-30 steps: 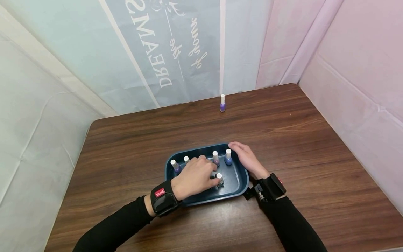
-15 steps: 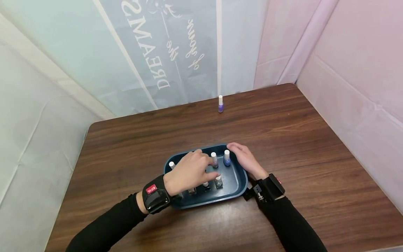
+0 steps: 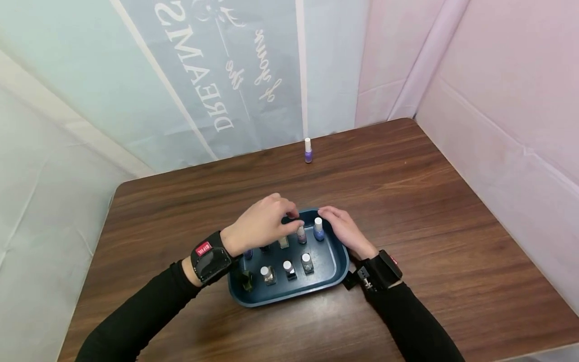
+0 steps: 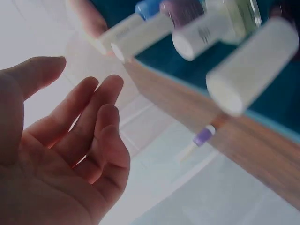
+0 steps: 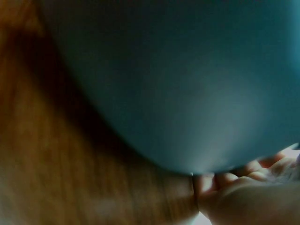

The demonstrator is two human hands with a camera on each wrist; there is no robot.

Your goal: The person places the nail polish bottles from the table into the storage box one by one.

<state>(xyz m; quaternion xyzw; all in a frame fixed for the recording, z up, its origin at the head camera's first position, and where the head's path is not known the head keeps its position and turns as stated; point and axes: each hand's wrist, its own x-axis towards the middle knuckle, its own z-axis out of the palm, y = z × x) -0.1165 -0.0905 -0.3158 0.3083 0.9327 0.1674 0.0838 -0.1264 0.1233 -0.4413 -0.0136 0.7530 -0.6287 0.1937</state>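
A dark teal tray (image 3: 326,257) holds several small nail polish bottles with white caps. My left hand (image 3: 258,226) hovers over its far side, fingers loosely bent beside a pinkish-purple nail polish bottle (image 3: 301,235). In the left wrist view, the palm of the left hand (image 4: 70,145) has nothing in it, and the nearby caps stand apart from the fingers. My right hand (image 3: 348,232) rests along the tray's right far corner, fingers extended against the rim; its thumb is hidden. A blue nail polish bottle (image 3: 318,230) stands just inside that corner.
A purple nail polish bottle (image 3: 308,151) stands alone near the far edge of the brown wooden table (image 3: 407,201). Clear, black and green bottles line the tray's near side, among them a clear one (image 3: 307,264). Fabric curtains (image 3: 334,65) enclose the table.
My left hand has moved from over the tray's near row back to its far side, uncovering the near bottles. The right hand stays at the tray's corner. The head view has shifted slightly.
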